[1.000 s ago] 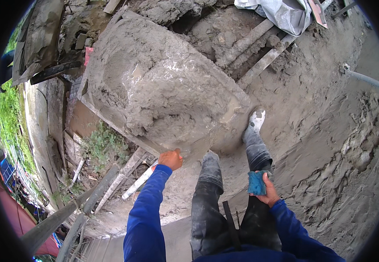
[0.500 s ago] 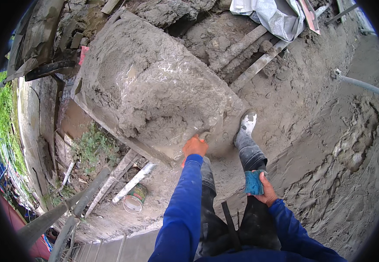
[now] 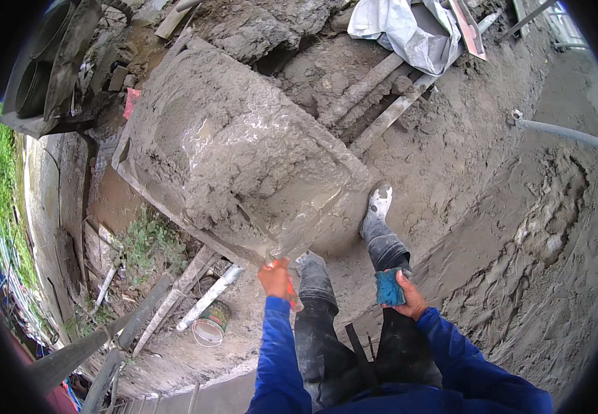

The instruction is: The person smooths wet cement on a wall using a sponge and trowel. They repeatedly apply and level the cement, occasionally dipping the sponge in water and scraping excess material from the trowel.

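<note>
My left hand [image 3: 275, 279] is closed on the orange handle of a mud-coated tool [image 3: 292, 293], apparently a trowel, at the near edge of a large trough [image 3: 126, 169] heaped with wet grey mortar [image 3: 230, 152]. The tool's blade is hard to tell from the mortar. My right hand [image 3: 408, 297] grips a worn blue block [image 3: 389, 286], which looks like a sponge, beside my right leg. My booted feet stand at the trough's near right corner, the right boot [image 3: 379, 203] farther forward, its toe streaked white and grey.
Pipes [image 3: 206, 297] and a paint bucket [image 3: 209, 324] lie at lower left, beside metal poles [image 3: 71, 359]. Weeds [image 3: 147, 245] grow left of the trough. A grey sheet [image 3: 409, 34] and beams lie behind it. Smeared wet mortar [image 3: 506, 290] covers ground on the right, near a curved pipe [image 3: 564, 134].
My left hand went up into the trough's near part, then came back down and left with the tool. The mortar's near portion now looks scraped and smoother. My right hand keeps the blue block.
</note>
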A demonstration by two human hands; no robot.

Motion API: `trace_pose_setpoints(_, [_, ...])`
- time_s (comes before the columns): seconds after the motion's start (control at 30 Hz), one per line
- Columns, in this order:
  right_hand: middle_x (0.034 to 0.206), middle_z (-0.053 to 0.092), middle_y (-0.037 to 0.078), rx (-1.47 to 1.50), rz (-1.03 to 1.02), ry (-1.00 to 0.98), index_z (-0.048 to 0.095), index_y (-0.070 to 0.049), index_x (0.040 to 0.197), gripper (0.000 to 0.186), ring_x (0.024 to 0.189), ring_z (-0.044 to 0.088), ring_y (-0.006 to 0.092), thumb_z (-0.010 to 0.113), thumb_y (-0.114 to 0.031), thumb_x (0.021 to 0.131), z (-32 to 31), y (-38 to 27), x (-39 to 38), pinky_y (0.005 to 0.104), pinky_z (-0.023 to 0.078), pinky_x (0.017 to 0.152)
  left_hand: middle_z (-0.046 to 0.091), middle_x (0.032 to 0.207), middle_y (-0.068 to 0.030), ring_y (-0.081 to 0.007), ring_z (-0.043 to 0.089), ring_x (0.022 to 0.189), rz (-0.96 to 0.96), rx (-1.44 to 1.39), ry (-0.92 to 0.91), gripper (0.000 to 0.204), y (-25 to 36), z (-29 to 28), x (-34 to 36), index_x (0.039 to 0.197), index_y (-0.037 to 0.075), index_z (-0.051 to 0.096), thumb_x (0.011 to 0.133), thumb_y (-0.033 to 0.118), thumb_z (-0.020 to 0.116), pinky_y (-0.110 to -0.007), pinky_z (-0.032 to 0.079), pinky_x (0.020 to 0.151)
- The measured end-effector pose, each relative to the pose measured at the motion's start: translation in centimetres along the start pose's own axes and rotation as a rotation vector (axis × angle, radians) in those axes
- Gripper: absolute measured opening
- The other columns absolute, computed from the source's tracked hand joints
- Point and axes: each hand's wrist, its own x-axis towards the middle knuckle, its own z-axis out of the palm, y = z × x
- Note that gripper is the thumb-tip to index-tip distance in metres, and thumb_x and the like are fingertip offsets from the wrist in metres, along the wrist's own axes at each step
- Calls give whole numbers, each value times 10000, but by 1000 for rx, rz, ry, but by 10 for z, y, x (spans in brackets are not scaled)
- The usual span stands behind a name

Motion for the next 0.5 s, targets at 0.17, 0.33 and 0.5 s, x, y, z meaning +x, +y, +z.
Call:
trace_pose_setpoints(0.17, [1179,618,51,16,6,-37,518,-181,1342,522,932,662,232,553,-557,982,-7,-3,6,451,577,697,725,1009,-212,-388,692,985,423,1040,-373,467,-3,95,-38,1189,42,667,824,333,682,-481,538,863])
trace_pose_setpoints(0.33, [1183,610,55,24,0,-43,515,-171,1341,522,944,657,230,547,-553,987,-1,-12,1,450,577,705,715,1122,-186,-341,679,1076,386,1332,-470,415,45,154,17,1148,88,702,813,333,681,-455,527,920])
trace_pose_setpoints(0.5, [1179,607,60,41,-15,-24,515,-163,1337,513,930,653,233,541,-544,994,-6,-26,0,450,559,694,719,1096,-181,-341,681,1057,404,1339,-582,366,64,129,43,1083,82,719,806,319,689,-447,523,923])
